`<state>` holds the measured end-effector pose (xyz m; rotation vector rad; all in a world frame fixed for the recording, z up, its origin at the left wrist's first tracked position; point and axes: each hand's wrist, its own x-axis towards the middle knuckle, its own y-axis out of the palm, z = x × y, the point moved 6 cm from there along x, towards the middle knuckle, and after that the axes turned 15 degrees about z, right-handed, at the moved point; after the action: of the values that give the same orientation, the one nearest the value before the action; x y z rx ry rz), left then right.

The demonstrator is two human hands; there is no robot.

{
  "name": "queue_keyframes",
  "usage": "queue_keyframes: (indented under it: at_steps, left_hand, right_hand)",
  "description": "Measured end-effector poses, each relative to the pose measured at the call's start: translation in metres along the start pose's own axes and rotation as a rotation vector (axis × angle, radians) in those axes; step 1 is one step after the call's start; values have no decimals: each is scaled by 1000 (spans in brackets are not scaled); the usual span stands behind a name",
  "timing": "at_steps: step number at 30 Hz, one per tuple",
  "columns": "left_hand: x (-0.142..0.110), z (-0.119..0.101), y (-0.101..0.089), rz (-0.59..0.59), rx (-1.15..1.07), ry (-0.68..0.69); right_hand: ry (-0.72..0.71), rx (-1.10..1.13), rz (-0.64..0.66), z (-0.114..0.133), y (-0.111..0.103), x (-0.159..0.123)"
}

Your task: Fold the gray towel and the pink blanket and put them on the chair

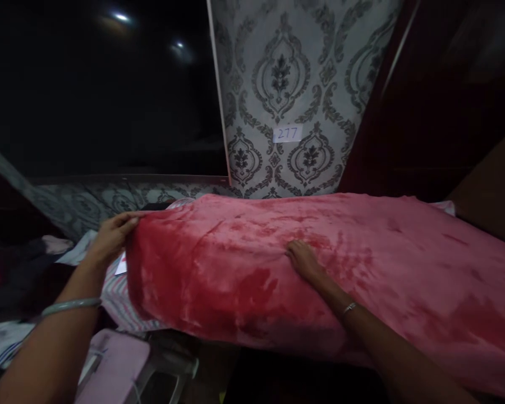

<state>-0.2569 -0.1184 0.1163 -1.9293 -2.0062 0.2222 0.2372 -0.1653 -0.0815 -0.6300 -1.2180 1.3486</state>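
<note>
Cloth [362, 261] cropped at right, screen [109, 95] cropped above

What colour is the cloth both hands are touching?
Pinkish red, with darker red patches; the cloth shows in the head view.

From where I stand, a hand could travel freely over the red-pink plush cloth [235, 269], in the open air between the left hand [114, 233], pinching its left end, and the right hand [305, 261], touching its middle. There's room on the right too, until a flat brown panel [496, 179] hems in the far end. Behind, reach stops at the grey damask-patterned wall [281, 73] and, further left, the wide black glossy screen [109, 101]. Left of the left hand, heaped dark and pale fabrics [21, 275] crowd in. Below, a pink round-cornered board [118, 359] and a pale plastic frame [191, 367] obstruct the near left; the space beside them is too dark to judge.
</note>
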Motion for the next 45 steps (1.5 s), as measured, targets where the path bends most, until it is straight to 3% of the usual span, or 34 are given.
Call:
queue_keyframes:
  at_steps: [5, 8, 16, 21, 24, 34, 41, 45]
  left_hand:
    - [-2, -3, 1, 114, 230, 14]
    - [2, -3, 0, 156, 358, 78]
    - [1, -8, -4, 187, 871, 130]
    - [-9, -21, -5, 229, 998, 157]
    - [-19, -30, -6, 228, 1009, 212]
    - [-70, -77, -12, 62, 940, 403]
    - [-94, -81, -26, 23, 666, 173]
    - [-102, -78, -42, -160, 564, 157]
  right_hand:
    - [73, 127, -158, -8, -28, -6]
    - [67, 142, -187, -7, -49, -5]
    - [-31, -15, -55, 2, -76, -8]
    - [-236, -142, 54, 12, -77, -26]
    - [-291, -182, 97, 11, -71, -39]
    - [-147, -48, 13, -38, -53, -74]
    - [-2, -132, -206, -66, -50, -91]
    - [175, -57, -356, -82, -66, -106]
